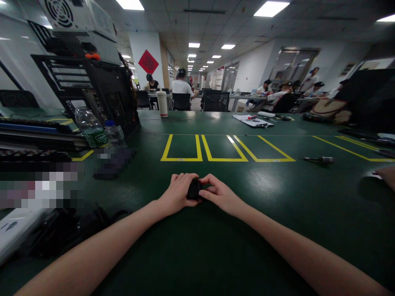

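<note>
A small black block-shaped object (194, 190) is held between my two hands, low over the green tabletop (203, 246). My left hand (177, 191) wraps it from the left, fingers over its top and thumb along its lower edge. From the right, my right hand (217, 192) pinches its side with thumb and index finger. Its exact kind cannot be made out, as the fingers cover much of it. Beyond the hands, yellow tape outlines (182, 159) mark the table.
At left stand a black computer case (108, 94), a clear water bottle (88, 123) and a blue-capped bottle (115, 133). A white cup (162, 103) and a clipboard (253, 120) are farther back. A screwdriver (321, 160) lies right. Another person's hand (387, 176) shows at the right edge.
</note>
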{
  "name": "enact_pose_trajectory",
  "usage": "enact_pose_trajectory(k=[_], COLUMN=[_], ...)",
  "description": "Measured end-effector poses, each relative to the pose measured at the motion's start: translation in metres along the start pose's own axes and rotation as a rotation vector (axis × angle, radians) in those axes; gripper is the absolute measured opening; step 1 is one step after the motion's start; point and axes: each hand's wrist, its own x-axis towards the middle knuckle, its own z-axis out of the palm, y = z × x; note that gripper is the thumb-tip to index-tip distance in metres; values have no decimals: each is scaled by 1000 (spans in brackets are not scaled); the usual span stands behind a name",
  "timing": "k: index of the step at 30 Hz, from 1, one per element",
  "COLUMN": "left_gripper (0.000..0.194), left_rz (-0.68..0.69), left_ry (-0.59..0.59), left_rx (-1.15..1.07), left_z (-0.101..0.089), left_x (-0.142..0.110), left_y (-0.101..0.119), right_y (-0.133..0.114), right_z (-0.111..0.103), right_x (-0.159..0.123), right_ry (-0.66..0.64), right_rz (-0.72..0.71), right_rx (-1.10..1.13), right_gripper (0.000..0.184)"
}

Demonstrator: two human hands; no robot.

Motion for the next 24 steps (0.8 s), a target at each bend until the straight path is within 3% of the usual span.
enact_pose_trajectory(k=[10,14,20,24], left_gripper=[57,57,57,54], left_rz=[-23,-17,-31,-41], left_ry=[27,0,-19,-45], left_rx=[9,-4,-5,-9], left_z=[5,1,-3,-7], left_x=[1,1,1,0], left_y=[-2,-1,3,6], right_y=[1,2,0,-3], right_z=[6,2,1,4], right_x=[-2,1,0,-4], right_ry=[72,93,0,8], right_rz=[-5,24,3,-19], right_rx=[28,18,35,16], right_gripper=[17,25,22,29])
